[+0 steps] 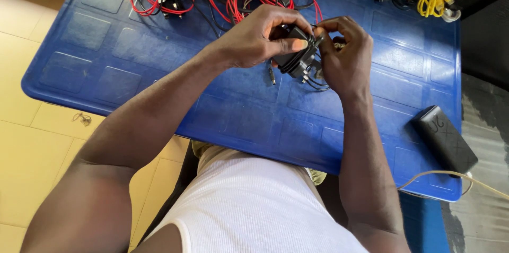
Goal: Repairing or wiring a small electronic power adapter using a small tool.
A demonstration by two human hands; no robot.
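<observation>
Left hand (254, 38) clamped on the black adapter (295, 51) held just above the blue table (238, 110), right hand (344, 54) pinching its thin black cord (317, 80), so I'd keep that clamp steady and wind the cord snug, I judge.

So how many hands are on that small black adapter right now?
2. The left hand closes its grip around the black adapter from the left, and the right hand pinches its thin wire on the right. Fingers hide part of the adapter.
</observation>
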